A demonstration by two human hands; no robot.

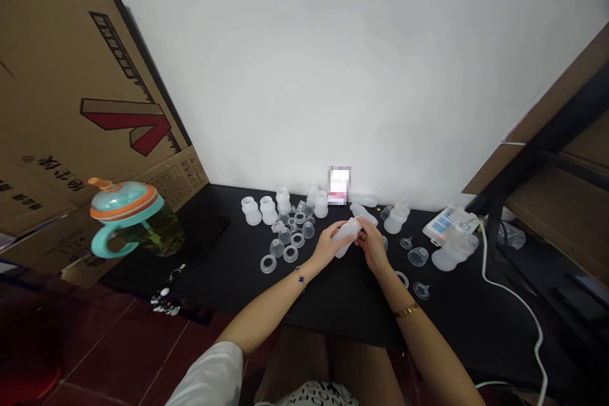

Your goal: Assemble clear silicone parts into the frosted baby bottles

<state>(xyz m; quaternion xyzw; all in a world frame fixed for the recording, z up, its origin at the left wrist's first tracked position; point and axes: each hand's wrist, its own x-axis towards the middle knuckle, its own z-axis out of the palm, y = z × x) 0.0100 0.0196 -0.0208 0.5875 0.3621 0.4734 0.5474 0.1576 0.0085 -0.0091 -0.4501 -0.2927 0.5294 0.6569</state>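
My left hand is wrapped round a translucent white baby bottle, tilted with its neck towards the upper right. At that neck, the bent fingers of my right hand are closed; what they pinch is too small to make out. Just behind my hands lies another white bottle on its side. To the left, several open bottles stand upright, with clear domed caps and white collar rings before them. On the right are clear teats, a clear cap and a bottle with a teat fitted.
The black table meets a white wall. A teal-lidded jug, a dark tablet and a beaded strap are at left, beside a large cardboard box. A white device and a white cable lie at right.
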